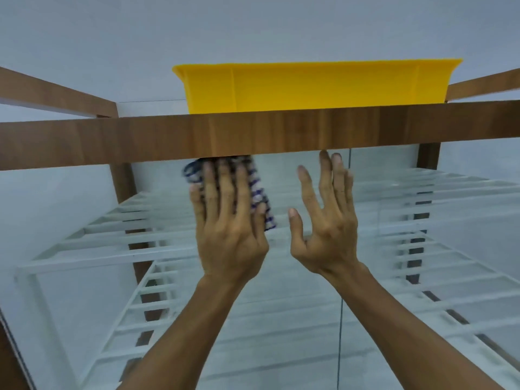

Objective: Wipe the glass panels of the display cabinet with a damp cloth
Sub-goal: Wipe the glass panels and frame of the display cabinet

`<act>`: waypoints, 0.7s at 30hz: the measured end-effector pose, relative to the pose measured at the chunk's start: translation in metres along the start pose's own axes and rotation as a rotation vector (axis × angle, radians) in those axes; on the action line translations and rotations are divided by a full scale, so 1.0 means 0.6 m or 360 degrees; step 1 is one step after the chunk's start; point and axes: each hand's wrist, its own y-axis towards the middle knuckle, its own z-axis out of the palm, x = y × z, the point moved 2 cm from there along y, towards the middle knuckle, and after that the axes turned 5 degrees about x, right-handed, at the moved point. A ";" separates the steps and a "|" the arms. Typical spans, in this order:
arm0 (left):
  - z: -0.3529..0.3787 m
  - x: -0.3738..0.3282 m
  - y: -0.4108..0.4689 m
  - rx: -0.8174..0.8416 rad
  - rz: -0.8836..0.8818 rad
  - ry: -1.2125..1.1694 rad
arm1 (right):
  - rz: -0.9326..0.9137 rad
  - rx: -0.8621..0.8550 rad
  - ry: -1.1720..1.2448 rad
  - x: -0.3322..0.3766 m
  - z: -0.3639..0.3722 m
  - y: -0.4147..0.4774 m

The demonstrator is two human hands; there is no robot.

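The left hand (228,220) is flat on the glass, fingers straight and close together, pressing the cloth (260,192) against the panel rather than gripping it. The right hand (326,229) is just beside it, fingers spread and holding nothing, apparently braced on the glass (281,319).

The blue-and-white checked cloth sits just left of centre frame, its top tucked right up against the wooden rail (140,142). Its long axis runs up the panel in line with the fingers, leaning a little from lower right to upper left.

The wiping looks to be in hand at the very top edge. The glass below appears hazy, so most of this panel probably remains, though what is already clean cannot be told. Behind the glass are white wire shelves (84,249), and a yellow tub (309,85) sits on top.
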 end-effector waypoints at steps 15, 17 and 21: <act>0.052 -0.140 0.023 0.0288 0.0524 0.0006 | 0.0094 -0.0120 0.0197 -0.111 -0.042 -0.033; 0.045 -0.108 0.018 0.0272 0.0559 0.0095 | 0.0103 -0.0118 0.0211 -0.110 -0.042 -0.033; 0.048 -0.126 0.024 0.0174 0.0205 0.0068 | 0.0111 -0.0113 0.0193 -0.105 -0.042 -0.033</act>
